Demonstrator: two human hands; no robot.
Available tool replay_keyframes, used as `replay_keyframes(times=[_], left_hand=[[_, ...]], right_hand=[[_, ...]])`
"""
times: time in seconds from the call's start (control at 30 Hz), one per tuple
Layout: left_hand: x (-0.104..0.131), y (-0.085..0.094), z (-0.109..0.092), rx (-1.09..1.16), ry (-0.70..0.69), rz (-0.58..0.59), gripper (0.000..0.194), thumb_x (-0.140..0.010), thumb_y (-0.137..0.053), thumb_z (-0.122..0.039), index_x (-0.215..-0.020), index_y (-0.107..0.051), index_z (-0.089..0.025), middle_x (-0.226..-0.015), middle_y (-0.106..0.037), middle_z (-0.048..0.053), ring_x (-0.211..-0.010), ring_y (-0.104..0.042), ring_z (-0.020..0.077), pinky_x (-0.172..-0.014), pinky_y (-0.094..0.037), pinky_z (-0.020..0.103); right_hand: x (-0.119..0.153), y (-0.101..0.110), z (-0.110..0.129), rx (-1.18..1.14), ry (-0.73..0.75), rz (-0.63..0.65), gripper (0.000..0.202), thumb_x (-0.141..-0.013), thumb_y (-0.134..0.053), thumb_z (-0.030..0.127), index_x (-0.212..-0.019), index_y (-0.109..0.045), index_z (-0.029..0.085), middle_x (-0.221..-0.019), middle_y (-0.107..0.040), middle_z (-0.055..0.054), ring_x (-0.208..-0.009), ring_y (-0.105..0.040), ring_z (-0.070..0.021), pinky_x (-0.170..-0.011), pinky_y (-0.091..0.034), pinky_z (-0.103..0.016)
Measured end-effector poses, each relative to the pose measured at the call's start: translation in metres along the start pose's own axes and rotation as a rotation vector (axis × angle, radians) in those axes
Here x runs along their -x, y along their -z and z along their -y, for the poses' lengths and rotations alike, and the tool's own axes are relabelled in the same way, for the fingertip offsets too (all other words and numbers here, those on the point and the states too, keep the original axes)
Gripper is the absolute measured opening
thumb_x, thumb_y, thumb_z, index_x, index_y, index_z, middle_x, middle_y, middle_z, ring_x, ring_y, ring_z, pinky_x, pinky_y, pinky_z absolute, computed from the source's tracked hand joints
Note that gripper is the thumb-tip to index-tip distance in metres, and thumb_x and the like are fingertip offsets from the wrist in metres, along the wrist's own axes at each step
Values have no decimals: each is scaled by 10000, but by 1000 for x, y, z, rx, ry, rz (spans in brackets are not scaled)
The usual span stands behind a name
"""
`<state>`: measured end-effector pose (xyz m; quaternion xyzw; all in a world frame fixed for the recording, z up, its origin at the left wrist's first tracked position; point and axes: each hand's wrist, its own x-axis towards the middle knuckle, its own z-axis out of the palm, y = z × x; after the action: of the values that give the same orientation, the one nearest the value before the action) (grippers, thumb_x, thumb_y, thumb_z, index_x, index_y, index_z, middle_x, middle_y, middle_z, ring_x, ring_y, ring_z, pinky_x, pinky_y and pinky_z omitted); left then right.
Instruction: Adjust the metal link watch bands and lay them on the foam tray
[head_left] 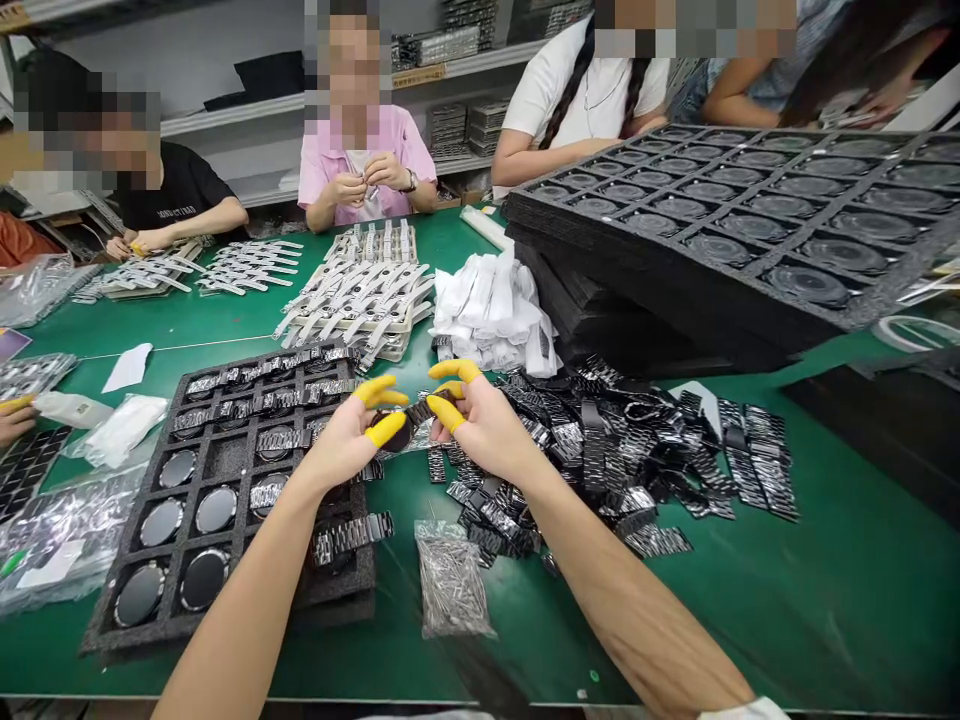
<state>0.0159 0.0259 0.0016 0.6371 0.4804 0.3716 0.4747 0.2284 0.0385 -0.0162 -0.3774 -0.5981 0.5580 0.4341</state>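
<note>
Yellow finger cots cover fingertips on both of my hands. My left hand (352, 430) grips a round dark watch case (394, 432) between thumb and fingers. A dark metal watch band (421, 412) runs from the case into my right hand (469, 415), which pinches it. Below and left of the hands lies a black foam tray (169, 600) with round watch cases in its pockets, some with metal bands across them. A pile of black metal bands (592, 440) is heaped to the right. Nearer me sits a clear bag of small metal pins (452, 585).
Stacked foam trays (637, 270) with round pieces rise at the back right. White wrapped strips (491, 305) are heaped beside them. Trays of white-strapped watches (360, 300) stand mid-table. Plastic bags (67, 530) lie at the left. Several people (367, 165) sit across the green table.
</note>
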Motion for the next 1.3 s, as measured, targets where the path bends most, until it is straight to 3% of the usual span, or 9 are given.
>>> replay_keyframes(times=[0.13, 0.33, 0.47, 0.6, 0.73, 0.87, 0.97, 1.1, 1.3], left_hand=[[6, 2, -32, -331, 126, 215, 309, -950, -627, -432, -1085, -753, -184, -955, -779, 58, -803, -691, 200, -690, -531, 294], [37, 51, -59, -671, 26, -145, 425, -955, -600, -472, -1248, -744, -199, -1034, -806, 57, -825, -699, 213, -684, -518, 290], [69, 111, -48, -771, 126, -315, 476, -925, -610, -493, -1275, -744, -200, -1182, -801, 75, -925, -724, 238, -758, -549, 302], [94, 153, -20, -1003, 250, -338, 461, -931, -552, -435, -1273, -751, -199, -1102, -821, 77, -831, -732, 243, -827, -578, 359], [107, 156, 17, -1113, 250, -347, 453, -985, -501, -383, -1336, -714, -194, -1293, -774, 107, -1164, -735, 294, -1073, -549, 430], [125, 151, 40, -1114, 210, -244, 582, -1033, -469, -410, -1571, -494, -188, -1686, -429, 122, -1609, -325, 303, -1293, -333, 501], [141, 163, 46, -1149, 204, -123, 641, -1076, -396, -424, -1668, -303, -198, -1768, -214, 138, -1659, -115, 313, -1315, -216, 605], [148, 180, 50, -1279, 169, -187, 508, -1068, -446, -412, -1519, -552, -205, -1765, -240, 133, -1658, -120, 343, -1310, -242, 610], [137, 160, 45, -1270, 288, -63, 556, -1097, -296, -331, -1611, -429, -166, -1750, -278, 142, -1650, -170, 322, -1309, -257, 602]], right_hand=[[6, 5, 12, 70, 70, 83, 278, -990, -631, 344, -1245, -548, 274, -959, -691, -23, -769, -724, -198, -719, -611, -369], [-8, 33, 0, 489, 114, 138, 275, -989, -645, 367, -1220, -593, 227, -1215, -702, -110, -1146, -680, -285, -986, -555, -468], [-19, 37, -30, 1130, 29, 349, 246, -908, -724, 235, -1136, -653, 175, -1240, -664, -158, -1260, -585, -367, -1052, -492, -513], [-22, 27, -54, 1315, -77, 464, 386, -856, -782, 250, -1205, -640, 168, -1313, -622, -170, -1306, -552, -381, -1057, -474, -516], [-22, 26, -63, 1351, -105, 470, 386, -850, -778, 260, -1200, -637, 183, -1321, -604, -165, -1303, -554, -372, -1049, -466, -504], [-22, 29, -66, 1341, -94, 461, 326, -873, -744, 266, -1176, -638, 211, -1298, -611, -144, -1294, -566, -357, -1031, -469, -491], [-23, 29, -66, 1337, -99, 471, 330, -868, -739, 262, -1177, -633, 217, -1298, -612, -135, -1290, -576, -350, -1030, -468, -491], [-24, 28, -65, 1337, -109, 493, 342, -860, -725, 249, -1188, -633, 212, -1301, -613, -140, -1281, -588, -351, -1022, -475, -489], [-23, 32, -67, 1320, -103, 526, 419, -851, -708, 225, -1260, -619, 210, -1364, -595, -142, -1281, -598, -333, -1015, -493, -456]])
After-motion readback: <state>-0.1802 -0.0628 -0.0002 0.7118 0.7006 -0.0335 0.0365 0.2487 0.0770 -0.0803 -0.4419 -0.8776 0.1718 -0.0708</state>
